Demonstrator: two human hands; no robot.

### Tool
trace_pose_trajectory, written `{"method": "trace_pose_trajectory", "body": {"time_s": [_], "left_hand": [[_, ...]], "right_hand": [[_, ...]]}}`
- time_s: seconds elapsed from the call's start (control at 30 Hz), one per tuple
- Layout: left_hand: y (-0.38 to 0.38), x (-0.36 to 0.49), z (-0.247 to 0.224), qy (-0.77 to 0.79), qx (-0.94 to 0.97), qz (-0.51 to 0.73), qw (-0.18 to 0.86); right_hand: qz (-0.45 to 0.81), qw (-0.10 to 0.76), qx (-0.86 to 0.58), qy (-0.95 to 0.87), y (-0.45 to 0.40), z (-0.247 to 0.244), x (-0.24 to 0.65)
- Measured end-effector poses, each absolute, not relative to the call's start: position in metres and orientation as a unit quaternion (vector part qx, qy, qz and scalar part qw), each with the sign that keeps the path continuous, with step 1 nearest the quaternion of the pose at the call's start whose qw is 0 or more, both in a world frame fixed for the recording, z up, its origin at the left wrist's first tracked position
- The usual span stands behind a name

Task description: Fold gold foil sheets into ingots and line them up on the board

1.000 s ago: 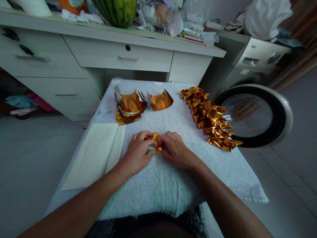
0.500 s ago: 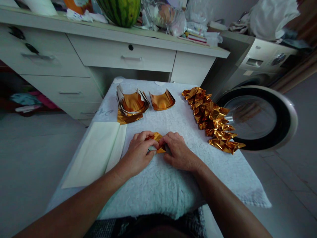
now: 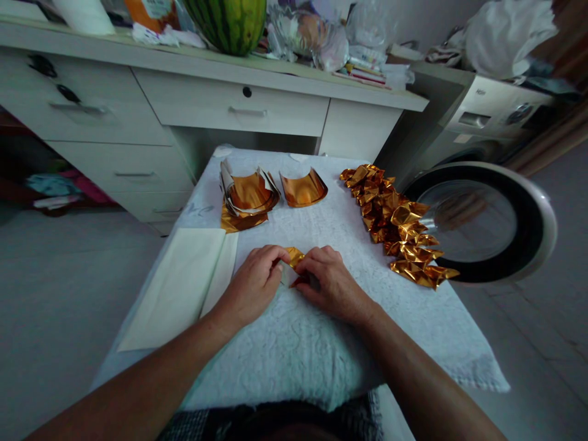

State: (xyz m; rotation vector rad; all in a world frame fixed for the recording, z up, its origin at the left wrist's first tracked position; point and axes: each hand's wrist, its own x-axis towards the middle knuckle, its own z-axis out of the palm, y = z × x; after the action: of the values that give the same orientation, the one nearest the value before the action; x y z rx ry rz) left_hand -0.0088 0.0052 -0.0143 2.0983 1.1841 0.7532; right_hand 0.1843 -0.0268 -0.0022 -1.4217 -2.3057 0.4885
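Observation:
A small piece of gold foil paper (image 3: 294,256), pale on its reverse side, is held low over the cloth at the middle of the table. My left hand (image 3: 258,278) grips its left edge with curled fingers. From the other side my right hand (image 3: 327,280) pinches it between thumb and fingers. Much of the piece is hidden by my hands. Beyond them stand a stack of curved gold sheets (image 3: 248,193) and a smaller curved gold stack (image 3: 304,188). On the right, several folded gold foil pieces (image 3: 395,223) lie in an overlapping row.
White paper sheets (image 3: 172,288) lie at the left on the cloth-covered table (image 3: 321,361). A white desk (image 3: 275,104) behind carries a watermelon (image 3: 227,24) and plastic bags. The washing machine's open round door (image 3: 482,220) stands close to the table's right side.
My left thumb has drawn back from the front of the foil piece, and more of its pale side shows. The whole view has shifted slightly.

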Motion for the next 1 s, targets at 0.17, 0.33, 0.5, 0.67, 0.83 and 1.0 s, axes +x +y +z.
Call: {"method": "trace_pose_trajectory", "body": {"time_s": [0.17,0.33,0.5,0.67,0.83,1.0], "left_hand": [[0.006,-0.009,-0.016,0.461,0.798,0.293,0.254],[0.005,-0.007,-0.018,0.453,0.831,0.270,0.178],[0.007,-0.006,-0.018,0.444,0.840,0.262,0.170],[0.007,-0.004,-0.017,0.429,0.846,0.259,0.180],[0.007,-0.004,-0.019,0.427,0.850,0.251,0.180],[0.007,-0.005,-0.021,0.430,0.850,0.248,0.176]], "right_hand": [[0.175,0.192,-0.513,-0.818,-0.026,-0.003,0.182],[0.164,0.196,-0.538,-0.803,-0.025,-0.008,0.178],[0.151,0.201,-0.528,-0.811,-0.025,-0.011,0.176],[0.135,0.178,-0.498,-0.838,-0.029,-0.006,0.176],[0.097,0.149,-0.500,-0.848,-0.031,-0.004,0.173],[0.026,0.096,-0.472,-0.876,-0.030,-0.005,0.175]]}}
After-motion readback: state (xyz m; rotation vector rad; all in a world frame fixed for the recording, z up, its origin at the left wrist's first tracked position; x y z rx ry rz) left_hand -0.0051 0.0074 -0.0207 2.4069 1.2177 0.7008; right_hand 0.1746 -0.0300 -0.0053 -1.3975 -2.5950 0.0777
